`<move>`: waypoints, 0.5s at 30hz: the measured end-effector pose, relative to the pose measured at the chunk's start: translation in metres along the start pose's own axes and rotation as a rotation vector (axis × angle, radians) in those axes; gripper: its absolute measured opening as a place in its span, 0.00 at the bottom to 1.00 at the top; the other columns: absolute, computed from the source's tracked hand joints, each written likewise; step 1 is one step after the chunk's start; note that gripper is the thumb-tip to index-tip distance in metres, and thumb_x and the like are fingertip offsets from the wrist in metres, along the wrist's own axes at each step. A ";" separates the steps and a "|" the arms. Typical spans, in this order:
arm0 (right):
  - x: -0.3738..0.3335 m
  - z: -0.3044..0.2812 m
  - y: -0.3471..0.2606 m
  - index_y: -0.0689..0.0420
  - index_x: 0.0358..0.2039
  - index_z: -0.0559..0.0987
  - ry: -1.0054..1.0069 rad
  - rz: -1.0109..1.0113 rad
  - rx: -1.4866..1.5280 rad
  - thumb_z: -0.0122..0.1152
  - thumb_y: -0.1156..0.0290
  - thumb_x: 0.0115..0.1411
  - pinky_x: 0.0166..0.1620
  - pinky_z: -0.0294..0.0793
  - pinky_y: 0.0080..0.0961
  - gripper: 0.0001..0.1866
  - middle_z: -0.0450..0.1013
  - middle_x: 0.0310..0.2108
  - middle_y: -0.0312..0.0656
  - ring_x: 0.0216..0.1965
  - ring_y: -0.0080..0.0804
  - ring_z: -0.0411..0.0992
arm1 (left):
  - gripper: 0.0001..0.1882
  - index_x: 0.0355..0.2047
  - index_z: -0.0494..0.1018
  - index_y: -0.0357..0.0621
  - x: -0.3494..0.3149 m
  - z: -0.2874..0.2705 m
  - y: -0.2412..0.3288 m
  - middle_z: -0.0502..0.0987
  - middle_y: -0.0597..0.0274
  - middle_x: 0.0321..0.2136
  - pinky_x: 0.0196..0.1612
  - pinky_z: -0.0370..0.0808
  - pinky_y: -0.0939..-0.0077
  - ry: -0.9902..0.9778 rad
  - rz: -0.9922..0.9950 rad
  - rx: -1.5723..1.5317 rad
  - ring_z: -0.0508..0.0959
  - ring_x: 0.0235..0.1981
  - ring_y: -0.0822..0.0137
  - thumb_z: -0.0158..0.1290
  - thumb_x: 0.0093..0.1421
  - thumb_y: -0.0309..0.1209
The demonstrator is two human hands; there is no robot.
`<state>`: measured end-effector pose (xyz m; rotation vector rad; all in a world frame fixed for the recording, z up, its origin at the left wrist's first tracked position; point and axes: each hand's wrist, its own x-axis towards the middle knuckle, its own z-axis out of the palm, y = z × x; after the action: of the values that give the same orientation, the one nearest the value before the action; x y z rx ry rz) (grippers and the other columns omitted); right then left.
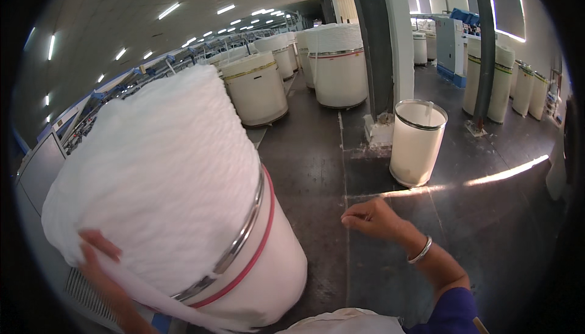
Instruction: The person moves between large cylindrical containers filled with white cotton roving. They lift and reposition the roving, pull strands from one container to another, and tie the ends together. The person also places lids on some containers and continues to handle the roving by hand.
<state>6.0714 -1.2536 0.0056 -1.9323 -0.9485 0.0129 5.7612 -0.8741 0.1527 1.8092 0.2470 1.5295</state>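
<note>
At my left stands a large cream can (274, 261) with a metal rim and a red band, heaped high with white fibre sliver (170, 151). My left hand (100, 252), blurred by motion, is at the near left side of the heap. Its fingers look closed around a loose strand of sliver (152, 294), which trails down across the can's front toward me. Out to the right, over the dark floor, my right hand (375, 219) is closed with the fingertips together. Nothing shows in it, and a silver bangle circles that wrist.
A smaller cream can (418, 145) stands ahead to the right, near a grey pillar (373, 42). Further filled cans (338, 69) line the aisle behind. A dark pole (485, 54), more cans (503, 84) and a pale cabinet (450, 45) are at the far right.
</note>
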 end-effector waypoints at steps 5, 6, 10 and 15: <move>0.002 0.000 0.060 0.59 0.34 0.82 -0.148 -0.114 0.146 0.62 0.64 0.58 0.32 0.74 0.28 0.11 0.78 0.26 0.44 0.25 0.35 0.77 | 0.31 0.57 0.69 0.43 0.117 0.147 0.071 0.71 0.68 0.22 0.29 0.62 0.82 -0.164 0.180 0.085 0.69 0.26 0.77 0.36 0.68 0.55; 0.006 0.002 0.069 0.58 0.35 0.82 -0.179 -0.126 0.160 0.61 0.64 0.59 0.32 0.74 0.28 0.11 0.78 0.26 0.44 0.25 0.36 0.76 | 0.30 0.56 0.70 0.45 0.145 0.181 0.079 0.73 0.67 0.24 0.31 0.64 0.81 -0.227 0.116 0.029 0.72 0.29 0.75 0.36 0.68 0.55; 0.039 0.000 0.116 0.58 0.36 0.82 -0.239 -0.101 0.169 0.60 0.62 0.59 0.31 0.73 0.29 0.13 0.78 0.26 0.45 0.24 0.39 0.75 | 0.27 0.55 0.71 0.50 0.240 0.333 0.079 0.79 0.58 0.35 0.33 0.76 0.78 -0.567 -0.026 -0.173 0.78 0.33 0.70 0.43 0.66 0.55; 0.079 -0.040 0.209 0.59 0.36 0.82 -0.120 0.167 0.103 0.60 0.65 0.59 0.32 0.74 0.26 0.12 0.78 0.26 0.45 0.25 0.32 0.76 | 0.29 0.55 0.67 0.48 0.311 0.501 0.018 0.78 0.51 0.44 0.33 0.79 0.71 -0.507 -0.251 -0.322 0.80 0.36 0.63 0.41 0.66 0.56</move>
<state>6.2684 -1.2864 -0.1016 -1.9258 -0.8449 0.2717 6.2967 -0.9115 0.3965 1.7589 -0.0202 0.8462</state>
